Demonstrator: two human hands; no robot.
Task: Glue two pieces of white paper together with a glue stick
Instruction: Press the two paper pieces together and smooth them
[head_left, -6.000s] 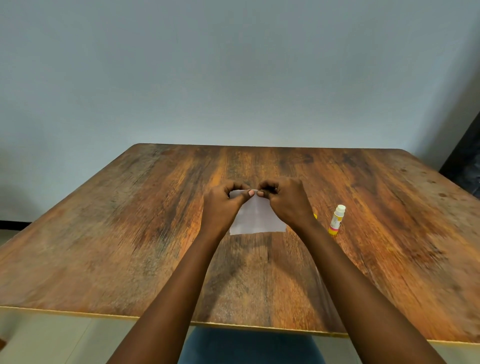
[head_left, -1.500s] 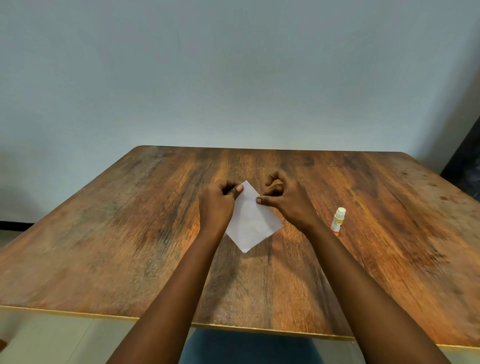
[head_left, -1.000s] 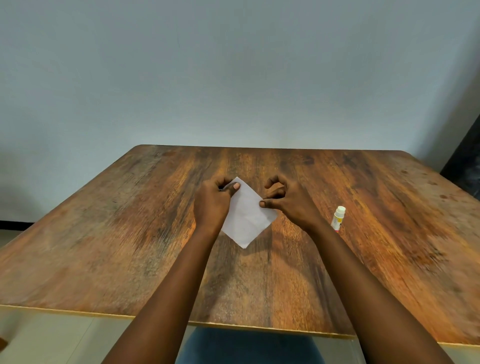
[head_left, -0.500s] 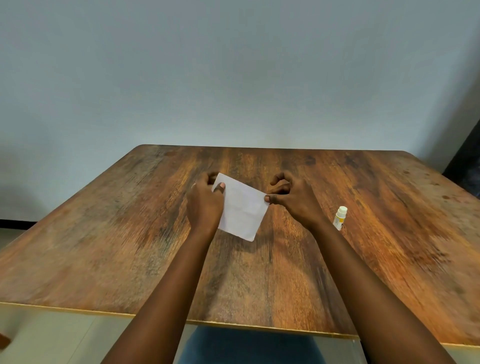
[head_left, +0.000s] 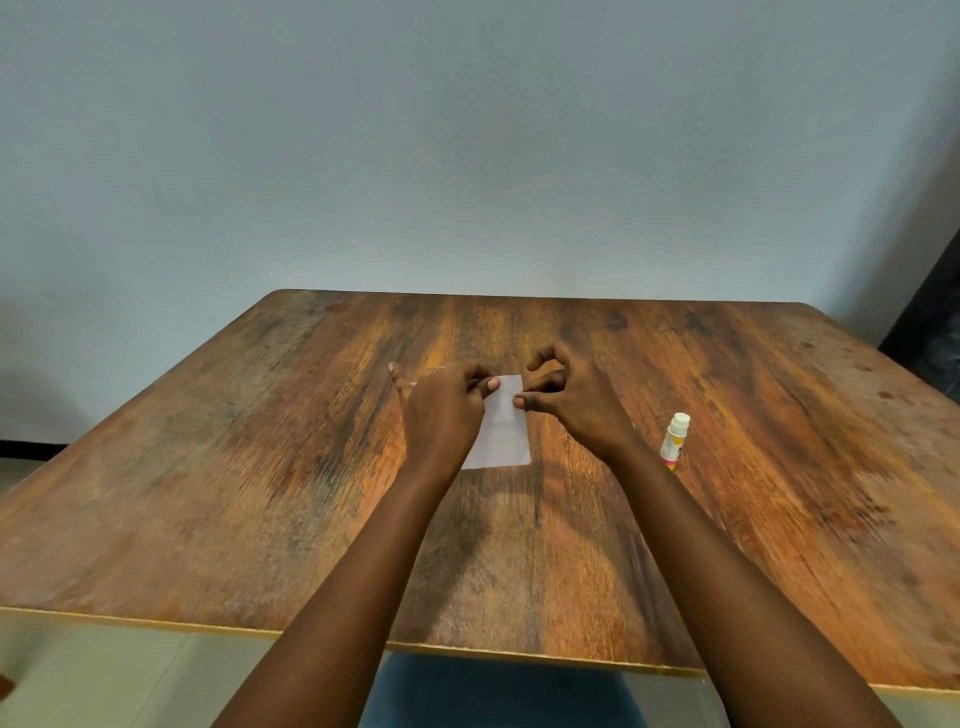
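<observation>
While pinched, paper (head_left: 503, 439) between hands (head_left: 514, 410).

In front of me, a worn brown wooden table (head_left: 218, 467) stands against a plain pale wall (head_left: 467, 145). A light floor (head_left: 104, 675) shows below its near edge.

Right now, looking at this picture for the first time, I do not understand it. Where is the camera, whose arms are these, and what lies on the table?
There is no machine here. A person wears the camera on the head, so it looks forward and down along their own bare arms. The left hand and the right hand both pinch a small white paper near its upper edge, over a wooden table. Whether it is one sheet or two pressed together cannot be told. A capped glue stick rests on the table, right of the right wrist, untouched.
</observation>
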